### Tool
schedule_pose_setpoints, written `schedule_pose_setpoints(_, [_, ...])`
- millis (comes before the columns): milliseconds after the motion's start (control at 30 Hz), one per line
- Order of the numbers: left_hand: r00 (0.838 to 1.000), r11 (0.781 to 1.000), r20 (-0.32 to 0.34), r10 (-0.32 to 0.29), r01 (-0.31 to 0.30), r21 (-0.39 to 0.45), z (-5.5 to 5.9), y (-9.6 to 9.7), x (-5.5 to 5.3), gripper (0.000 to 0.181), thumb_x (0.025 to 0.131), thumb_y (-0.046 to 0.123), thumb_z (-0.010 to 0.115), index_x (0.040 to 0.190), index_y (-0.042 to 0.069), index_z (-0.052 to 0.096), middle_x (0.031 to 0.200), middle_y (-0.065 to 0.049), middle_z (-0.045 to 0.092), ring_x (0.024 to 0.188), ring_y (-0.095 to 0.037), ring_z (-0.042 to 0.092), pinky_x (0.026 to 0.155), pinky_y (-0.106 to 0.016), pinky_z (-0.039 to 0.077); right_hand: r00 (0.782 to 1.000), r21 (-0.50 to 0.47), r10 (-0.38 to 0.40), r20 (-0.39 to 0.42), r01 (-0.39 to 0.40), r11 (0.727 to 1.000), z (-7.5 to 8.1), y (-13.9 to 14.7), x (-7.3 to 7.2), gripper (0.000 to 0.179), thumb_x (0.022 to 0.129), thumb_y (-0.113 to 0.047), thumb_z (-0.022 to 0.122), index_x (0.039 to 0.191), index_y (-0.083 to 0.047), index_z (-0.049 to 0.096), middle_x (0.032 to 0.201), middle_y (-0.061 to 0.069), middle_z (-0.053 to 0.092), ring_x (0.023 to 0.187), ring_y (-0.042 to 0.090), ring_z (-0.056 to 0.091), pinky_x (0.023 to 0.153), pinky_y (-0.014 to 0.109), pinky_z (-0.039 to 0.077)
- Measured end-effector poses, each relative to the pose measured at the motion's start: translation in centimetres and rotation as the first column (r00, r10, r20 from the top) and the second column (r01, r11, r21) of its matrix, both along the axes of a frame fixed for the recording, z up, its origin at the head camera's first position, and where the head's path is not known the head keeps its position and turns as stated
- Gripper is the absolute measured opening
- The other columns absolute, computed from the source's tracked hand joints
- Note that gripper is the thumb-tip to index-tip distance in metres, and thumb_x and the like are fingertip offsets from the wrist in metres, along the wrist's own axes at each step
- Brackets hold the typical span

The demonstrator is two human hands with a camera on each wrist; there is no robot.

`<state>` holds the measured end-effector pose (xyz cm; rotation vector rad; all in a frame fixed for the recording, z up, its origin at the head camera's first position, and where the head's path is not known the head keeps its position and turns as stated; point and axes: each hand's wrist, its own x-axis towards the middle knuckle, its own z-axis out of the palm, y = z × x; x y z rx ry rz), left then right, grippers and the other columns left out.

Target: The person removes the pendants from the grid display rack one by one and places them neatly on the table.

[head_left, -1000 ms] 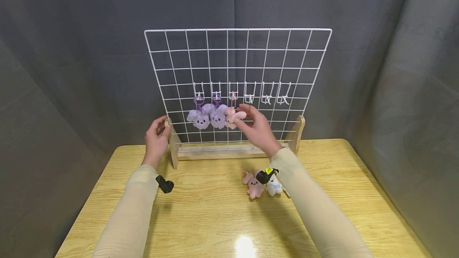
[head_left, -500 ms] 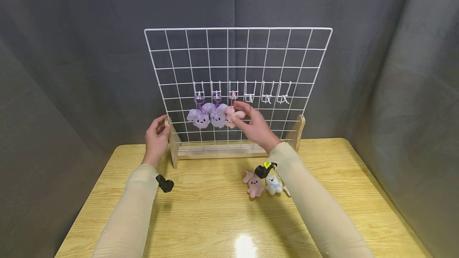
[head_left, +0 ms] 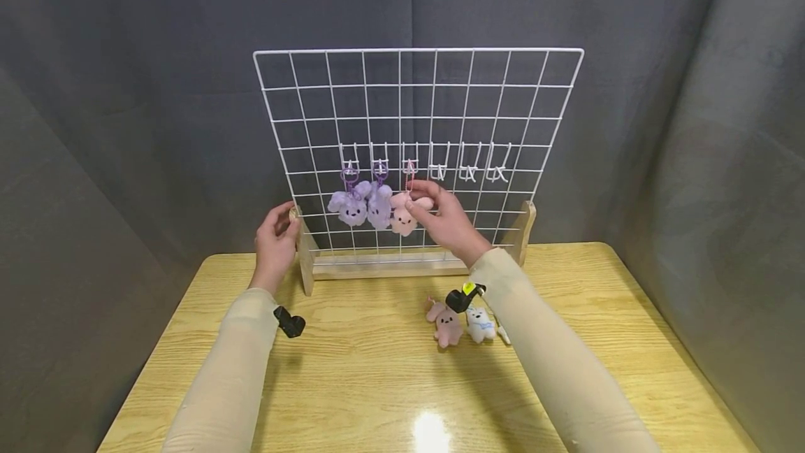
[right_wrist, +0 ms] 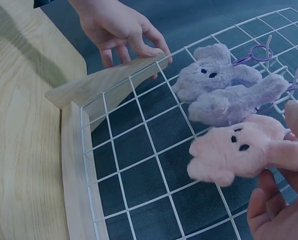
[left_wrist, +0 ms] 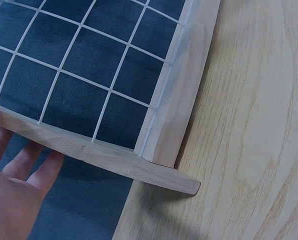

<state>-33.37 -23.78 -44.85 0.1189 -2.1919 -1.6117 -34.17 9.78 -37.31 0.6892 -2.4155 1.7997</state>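
A pink plush keychain [head_left: 404,217] with long ears hangs by its pink ring from the third hook of the white wire grid [head_left: 418,119]. My right hand [head_left: 448,219] pinches it by one ear between thumb and fingers, seen close in the right wrist view. Two fluffy purple plush keychains [right_wrist: 214,75] hang to its left on purple rings, side by side and partly overlapping. At the grid's left end, my left hand [head_left: 275,242] grips the upper end of the wooden stand's side piece [left_wrist: 104,161], thumb in front and fingers behind.
Right of the pink plush, three bare white hooks [head_left: 468,172] sit on the grid. On the wooden table [head_left: 352,369] lie a darker pink plush [head_left: 448,328] and a white plush [head_left: 481,326], close to my right forearm. Another white piece shows partly behind the sleeve. Grey curtains [head_left: 126,124] surround the table.
The pink plush has turned and dropped slightly, its face now showing below my fingers. The purple plush beside it has turned sideways. My left hand has stayed put.
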Motion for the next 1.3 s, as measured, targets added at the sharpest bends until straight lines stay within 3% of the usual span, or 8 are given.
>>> schedule_pose_setpoints(333, [1.0, 1.0, 0.019, -0.002, 0.002, 0.011, 0.0, 0.0, 0.0, 0.039, 0.108, 0.013, 0.06, 0.147, 0.017, 0.059, 0.142, -0.012, 0.065, 0.128, -0.028, 0.064, 0.084, -0.019, 0.049, 0.997, -0.019, -0.075, 0.018, 0.075, 0.997, 0.0, -0.2, 0.6, 0.026, 0.105, -0.022, 0.067, 0.122, -0.003, 0.068, 0.123, 0.012, 0.07, 0.106, 0.022, 0.066, 0.084, 0.03, 0.058])
schedule_pose_setpoints(567, [1.0, 1.0, 0.019, -0.004, 0.004, 0.009, -0.1, 0.0, 0.1, 0.039, 0.108, 0.012, 0.06, 0.147, 0.017, 0.059, 0.141, -0.013, 0.065, 0.127, -0.029, 0.064, 0.081, -0.018, 0.049, 0.994, -0.042, -0.103, 0.034, 0.105, 0.994, 0.1, -0.2, 1.0, 0.018, 0.104, -0.02, 0.068, 0.114, -0.004, 0.069, 0.118, 0.012, 0.072, 0.094, 0.017, 0.068, 0.076, 0.024, 0.058])
schedule_pose_setpoints(733, [1.0, 1.0, 0.012, -0.01, 0.01, 0.003, 0.0, 0.0, 0.0, 0.039, 0.108, 0.012, 0.06, 0.147, 0.017, 0.059, 0.141, -0.014, 0.064, 0.127, -0.029, 0.064, 0.079, -0.017, 0.049, 0.992, -0.054, -0.125, 0.033, 0.126, 0.991, 0.1, 0.2, 1.4, 0.018, 0.105, -0.021, 0.068, 0.113, -0.006, 0.07, 0.112, 0.011, 0.073, 0.087, 0.014, 0.067, 0.068, 0.023, 0.055])
schedule_pose_setpoints(933, [1.0, 1.0, 0.015, -0.008, 0.008, 0.007, -0.1, 0.0, -0.2, 0.039, 0.108, 0.013, 0.06, 0.147, 0.018, 0.059, 0.141, -0.013, 0.065, 0.125, -0.03, 0.065, 0.073, -0.016, 0.049, 0.994, -0.067, -0.112, 0.003, 0.112, 0.991, 0.0, 0.8, 1.7, 0.02, 0.106, -0.027, 0.066, 0.112, -0.009, 0.072, 0.091, 0.009, 0.07, 0.068, 0.012, 0.057, 0.056, 0.024, 0.048])
schedule_pose_setpoints(1100, [1.0, 1.0, 0.014, -0.01, 0.01, 0.012, -0.1, -0.1, -0.2, 0.039, 0.108, 0.013, 0.06, 0.147, 0.018, 0.059, 0.14, -0.013, 0.065, 0.124, -0.03, 0.065, 0.071, -0.016, 0.049, 0.993, -0.069, -0.11, -0.049, 0.107, 0.992, 0.0, 1.0, 1.8, 0.02, 0.106, -0.026, 0.066, 0.109, -0.009, 0.074, 0.092, 0.006, 0.07, 0.067, 0.011, 0.055, 0.056, 0.027, 0.048])
schedule_pose_setpoints(1300, [1.0, 1.0, 0.01, -0.016, 0.016, 0.022, -0.1, 0.0, -0.1, 0.039, 0.108, 0.012, 0.06, 0.147, 0.017, 0.059, 0.14, -0.014, 0.065, 0.124, -0.032, 0.065, 0.07, -0.017, 0.05, 0.993, -0.071, -0.095, -0.069, 0.09, 0.993, 0.2, 1.0, 2.1, 0.019, 0.106, -0.027, 0.066, 0.11, -0.01, 0.075, 0.076, 0.003, 0.061, 0.06, 0.011, 0.048, 0.053, 0.025, 0.043])
